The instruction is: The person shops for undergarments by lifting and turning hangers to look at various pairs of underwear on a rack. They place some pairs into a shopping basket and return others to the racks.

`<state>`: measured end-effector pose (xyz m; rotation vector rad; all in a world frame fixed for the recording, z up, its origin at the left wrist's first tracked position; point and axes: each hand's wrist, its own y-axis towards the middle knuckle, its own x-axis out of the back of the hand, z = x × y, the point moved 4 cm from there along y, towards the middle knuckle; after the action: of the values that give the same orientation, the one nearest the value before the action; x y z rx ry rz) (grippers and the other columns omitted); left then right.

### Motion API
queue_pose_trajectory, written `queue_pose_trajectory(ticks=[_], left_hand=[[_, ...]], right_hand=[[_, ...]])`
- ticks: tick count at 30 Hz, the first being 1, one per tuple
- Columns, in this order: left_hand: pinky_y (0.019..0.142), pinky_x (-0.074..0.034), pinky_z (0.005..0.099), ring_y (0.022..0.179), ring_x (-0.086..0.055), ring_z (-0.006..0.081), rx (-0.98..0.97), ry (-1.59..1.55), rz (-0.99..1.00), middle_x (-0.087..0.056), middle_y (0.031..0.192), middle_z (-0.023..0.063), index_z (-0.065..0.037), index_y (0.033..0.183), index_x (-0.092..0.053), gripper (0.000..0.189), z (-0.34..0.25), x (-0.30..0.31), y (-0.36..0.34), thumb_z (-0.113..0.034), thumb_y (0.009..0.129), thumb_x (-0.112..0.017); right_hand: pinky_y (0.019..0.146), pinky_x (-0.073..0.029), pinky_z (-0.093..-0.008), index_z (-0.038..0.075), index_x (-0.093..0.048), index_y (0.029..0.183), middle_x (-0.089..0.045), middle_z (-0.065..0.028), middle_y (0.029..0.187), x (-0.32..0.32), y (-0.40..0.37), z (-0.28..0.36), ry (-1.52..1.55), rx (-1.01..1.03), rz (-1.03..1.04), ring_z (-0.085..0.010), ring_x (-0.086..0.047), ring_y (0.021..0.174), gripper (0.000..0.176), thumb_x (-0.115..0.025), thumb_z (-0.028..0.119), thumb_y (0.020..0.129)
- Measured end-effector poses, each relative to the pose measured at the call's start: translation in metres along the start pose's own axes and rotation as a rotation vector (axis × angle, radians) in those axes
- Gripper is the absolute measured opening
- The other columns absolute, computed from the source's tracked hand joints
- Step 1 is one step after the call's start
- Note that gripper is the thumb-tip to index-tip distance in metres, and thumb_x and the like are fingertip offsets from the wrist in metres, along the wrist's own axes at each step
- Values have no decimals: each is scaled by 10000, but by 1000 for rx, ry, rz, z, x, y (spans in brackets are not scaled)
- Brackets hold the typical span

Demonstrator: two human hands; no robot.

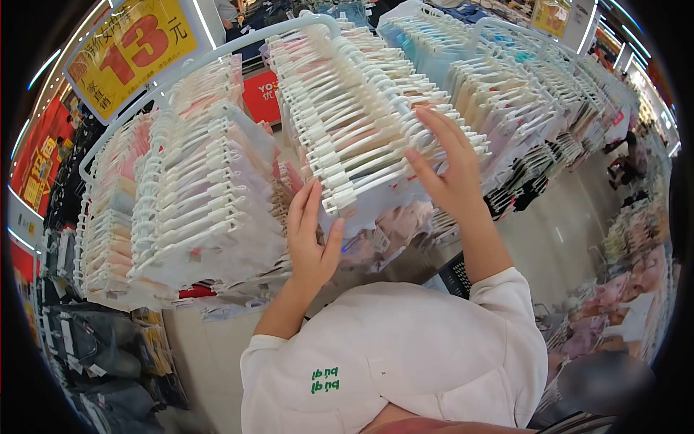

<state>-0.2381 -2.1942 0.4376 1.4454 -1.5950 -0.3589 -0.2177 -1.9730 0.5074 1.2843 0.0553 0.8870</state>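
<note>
Rows of white plastic hangers [361, 137] with pale garments hang packed on a rack in front of me. My left hand [311, 235] is at the near left corner of the middle row, its fingertips against the hanger ends, thumb apart from the fingers. On the right side of the same row, my right hand [452, 163] rests with thumb and fingers spread over the hangers near their hooks. Neither hand is closed round a hanger. Below the hanger ends, light fabric [397, 231] hangs down, partly hidden by the hands.
A second packed row [202, 195] hangs to the left, and more rows [499, 94] to the right. The white rack rail [253, 40] curves behind. A yellow price sign [134, 54] stands upper left. Dark jeans [101, 340] hang lower left. The tiled floor [549, 231] shows at right.
</note>
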Motion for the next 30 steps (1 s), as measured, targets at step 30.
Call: queue_pose_trajectory(ticks=[30], left_hand=[[1042,-194,505,1290,-167,496,-264,41,177,-71,1405,354,74,1393,-76,891,20,-29,-44,-158,760,-659]], right_hand=[[1019,-287,-341,-5,-396,1291,-467,-129,1268,3,-96,-78,387,-612,-566,-212,-420,1187,472,-560,130,869]])
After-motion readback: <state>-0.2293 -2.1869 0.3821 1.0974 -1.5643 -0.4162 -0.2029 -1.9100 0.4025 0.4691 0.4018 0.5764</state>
